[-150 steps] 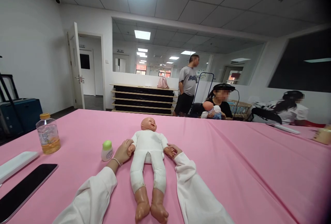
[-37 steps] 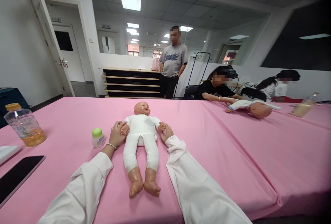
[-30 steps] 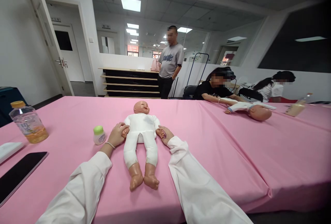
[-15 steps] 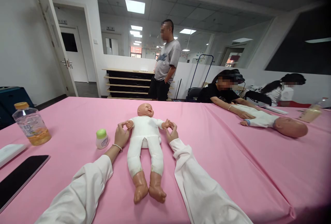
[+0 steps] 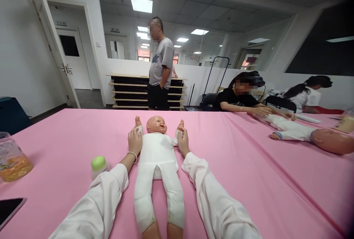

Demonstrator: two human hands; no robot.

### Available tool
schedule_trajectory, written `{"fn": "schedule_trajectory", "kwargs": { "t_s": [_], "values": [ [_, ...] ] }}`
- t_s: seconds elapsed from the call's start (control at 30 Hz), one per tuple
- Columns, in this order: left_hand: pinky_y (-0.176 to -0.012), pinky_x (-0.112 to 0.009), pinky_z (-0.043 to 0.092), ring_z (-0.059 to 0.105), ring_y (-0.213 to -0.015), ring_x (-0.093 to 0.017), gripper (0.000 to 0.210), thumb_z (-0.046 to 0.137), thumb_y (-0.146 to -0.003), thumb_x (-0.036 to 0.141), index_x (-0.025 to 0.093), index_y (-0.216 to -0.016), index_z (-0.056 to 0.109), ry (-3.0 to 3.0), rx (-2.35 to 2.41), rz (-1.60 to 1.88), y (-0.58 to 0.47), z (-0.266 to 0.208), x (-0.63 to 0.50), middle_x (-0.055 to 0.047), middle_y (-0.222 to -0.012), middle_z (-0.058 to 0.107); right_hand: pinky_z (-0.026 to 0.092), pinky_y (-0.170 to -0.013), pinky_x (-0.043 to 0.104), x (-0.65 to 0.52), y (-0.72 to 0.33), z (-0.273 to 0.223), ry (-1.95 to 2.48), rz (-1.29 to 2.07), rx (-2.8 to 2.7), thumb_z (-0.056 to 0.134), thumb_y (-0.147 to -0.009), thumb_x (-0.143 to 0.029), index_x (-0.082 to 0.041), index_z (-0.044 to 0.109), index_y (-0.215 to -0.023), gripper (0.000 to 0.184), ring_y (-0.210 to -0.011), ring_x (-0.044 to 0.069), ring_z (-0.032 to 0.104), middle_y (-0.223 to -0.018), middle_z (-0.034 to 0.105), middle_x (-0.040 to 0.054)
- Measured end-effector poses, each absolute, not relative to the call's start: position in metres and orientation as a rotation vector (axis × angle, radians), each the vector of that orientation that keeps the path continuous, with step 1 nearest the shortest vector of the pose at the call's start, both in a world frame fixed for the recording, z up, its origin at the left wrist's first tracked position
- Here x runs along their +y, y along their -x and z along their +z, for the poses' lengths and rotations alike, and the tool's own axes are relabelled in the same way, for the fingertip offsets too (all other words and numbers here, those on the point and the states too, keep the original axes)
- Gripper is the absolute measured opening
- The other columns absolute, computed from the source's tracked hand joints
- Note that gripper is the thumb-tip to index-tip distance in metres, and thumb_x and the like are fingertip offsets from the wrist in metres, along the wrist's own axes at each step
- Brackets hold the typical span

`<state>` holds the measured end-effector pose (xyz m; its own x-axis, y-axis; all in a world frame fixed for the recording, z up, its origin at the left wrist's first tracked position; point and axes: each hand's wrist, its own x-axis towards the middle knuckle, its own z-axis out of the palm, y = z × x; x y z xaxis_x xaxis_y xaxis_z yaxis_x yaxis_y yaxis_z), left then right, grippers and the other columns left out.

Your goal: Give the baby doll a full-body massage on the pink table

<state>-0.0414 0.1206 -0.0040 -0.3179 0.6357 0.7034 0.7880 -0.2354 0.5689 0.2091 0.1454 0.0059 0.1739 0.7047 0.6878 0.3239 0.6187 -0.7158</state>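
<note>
A baby doll point(image 5: 157, 154) with a white cloth body lies on its back on the pink-covered table point(image 5: 229, 180), head away from me. Both its arms are bent up beside its head. My left hand point(image 5: 135, 141) is closed around the doll's arm on the left, below the small plastic hand. On the other side my right hand point(image 5: 183, 141) grips the doll's other arm in the same way, fingers wrapped over the sleeve. The doll's feet are cut off by the lower edge of the view.
A green-capped jar point(image 5: 99, 165) stands beside my left sleeve. Further left are a bottle of orange drink point(image 5: 12, 161) and a phone point(image 5: 9, 209). At right, a co-worker in black point(image 5: 240, 95) handles a second doll point(image 5: 298, 130). Someone in grey point(image 5: 162, 62) stands beyond the table.
The doll's arms have gone from hanging out sideways to raised beside its head. My hands have shifted from its hands to its arms. The standing person has moved left in view.
</note>
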Motion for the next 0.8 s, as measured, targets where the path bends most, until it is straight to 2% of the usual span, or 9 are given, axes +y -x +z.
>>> {"fn": "schedule_trajectory", "kwargs": {
  "t_s": [0.1,0.27,0.3,0.37,0.43,0.5,0.63,0.8],
  "values": [
    [-0.096,-0.040,0.035,0.046,-0.111,-0.024,0.034,0.035,-0.086,0.026,0.016,-0.115,0.049,1.791,-1.994,-1.487,0.043,-0.005,0.127,-0.011,-0.119,0.054,0.036,-0.097,0.040,0.154,-0.207,0.006,0.908,0.414,-1.476,0.044,-0.082,-0.038,-0.021,0.049,-0.110,0.033,-0.109,0.020,0.050,-0.116,0.054,0.0095],
    [-0.094,-0.042,0.036,0.046,-0.110,-0.026,0.039,0.037,-0.084,0.026,0.020,-0.120,0.050,1.832,-2.198,-1.368,0.042,-0.001,0.128,-0.009,-0.121,0.053,0.027,-0.106,0.039,0.165,-0.199,0.004,0.883,0.521,-1.524,0.044,-0.080,-0.038,-0.022,0.047,-0.119,0.042,-0.130,0.019,0.033,-0.139,0.037,0.0076],
    [-0.093,-0.043,0.036,0.045,-0.111,-0.027,0.039,0.036,-0.084,0.026,0.020,-0.120,0.050,1.834,-2.226,-1.349,0.042,-0.001,0.128,-0.010,-0.123,0.052,0.028,-0.106,0.039,0.166,-0.198,0.003,0.920,0.533,-1.519,0.044,-0.080,-0.038,-0.021,0.046,-0.120,0.044,-0.129,0.018,0.033,-0.139,0.038,0.0078],
    [-0.091,-0.045,0.036,0.044,-0.112,-0.029,0.040,0.036,-0.085,0.029,0.021,-0.120,0.052,1.824,-2.297,-1.307,0.043,0.000,0.127,-0.011,-0.124,0.049,0.036,-0.099,0.040,0.169,-0.199,0.001,1.068,0.569,-1.482,0.043,-0.079,-0.040,-0.020,0.042,-0.123,0.048,-0.121,0.020,0.044,-0.132,0.046,0.0102],
    [-0.088,-0.046,0.037,0.044,-0.110,-0.030,0.039,0.037,-0.084,0.032,0.023,-0.119,0.054,1.790,-2.361,-1.277,0.043,0.000,0.126,-0.013,-0.120,0.048,0.044,-0.086,0.039,0.171,-0.202,-0.002,1.253,0.607,-1.428,0.044,-0.078,-0.041,-0.019,0.038,-0.123,0.050,-0.104,0.023,0.056,-0.118,0.056,0.0118],
    [-0.086,-0.044,0.039,0.046,-0.106,-0.029,0.039,0.039,-0.083,0.034,0.025,-0.117,0.055,1.756,-2.390,-1.265,0.043,0.000,0.126,-0.013,-0.113,0.047,0.047,-0.077,0.037,0.174,-0.204,-0.006,1.355,0.598,-1.400,0.045,-0.076,-0.040,-0.018,0.038,-0.118,0.047,-0.090,0.023,0.059,-0.106,0.058,0.0109],
    [-0.083,-0.043,0.039,0.048,-0.099,-0.027,0.038,0.038,-0.083,0.034,0.027,-0.116,0.056,1.751,-2.417,-1.206,0.044,0.001,0.125,-0.011,-0.106,0.047,0.043,-0.084,0.036,0.177,-0.205,-0.009,1.347,0.440,-1.395,0.048,-0.074,-0.035,-0.018,0.047,-0.103,0.034,-0.096,0.022,0.053,-0.105,0.051,0.0106],
    [-0.082,-0.046,0.038,0.049,-0.098,-0.027,0.038,0.033,-0.085,0.034,0.028,-0.116,0.055,1.811,-2.417,-1.099,0.044,0.005,0.122,-0.010,-0.107,0.049,0.039,-0.093,0.036,0.174,-0.205,-0.006,1.385,0.404,-1.413,0.046,-0.077,-0.036,-0.016,0.054,-0.104,0.035,-0.101,0.022,0.050,-0.108,0.044,0.0120]
  ]
}}
